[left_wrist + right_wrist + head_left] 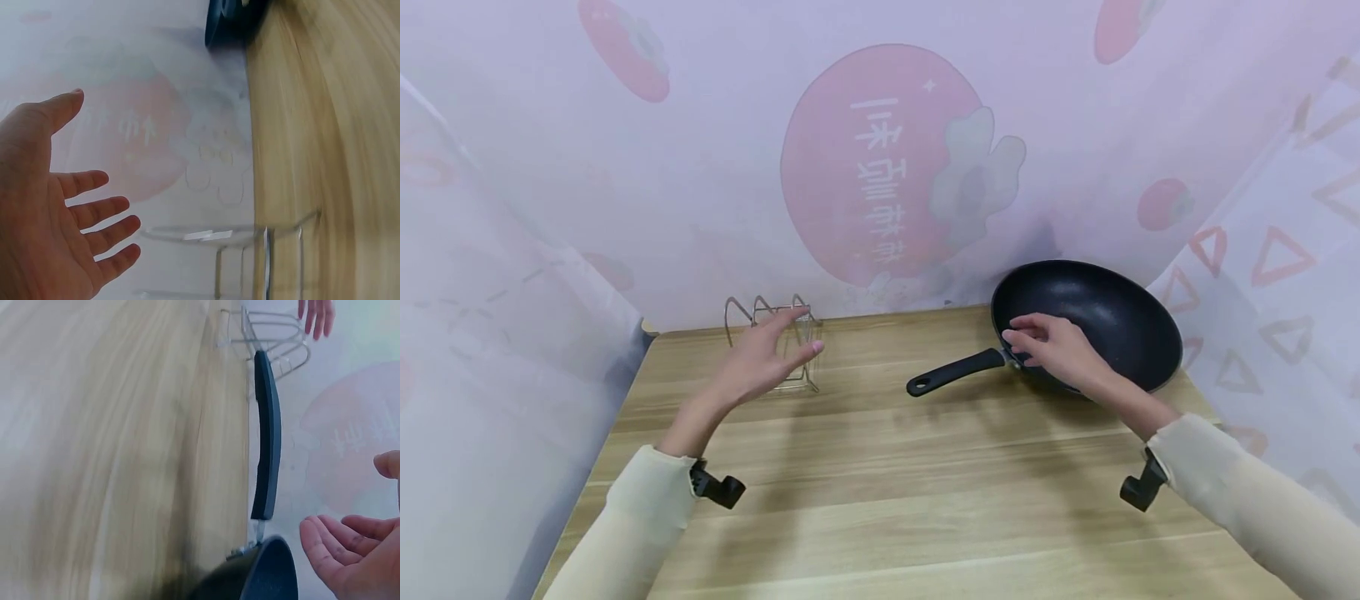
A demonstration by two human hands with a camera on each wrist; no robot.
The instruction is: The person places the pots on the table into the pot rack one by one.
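Observation:
A black frying pan (1097,321) sits at the back right of the wooden table (880,500), its handle (955,372) pointing left. My right hand (1048,350) hovers open just above the pan's near rim (269,575) where the handle joins, gripping nothing. The handle (267,437) runs away from it in the right wrist view. A wire rack (775,337) stands at the back left. My left hand (767,358) is open in front of it, fingers spread, close to the wires but not holding them. In the left wrist view, the rack (250,256) lies just beyond the fingertips (125,228).
A pale curtain printed with red fruit (880,167) closes off the back and both sides. The table's left edge (617,417) meets the curtain. Broad bare wood lies between the hands and toward me.

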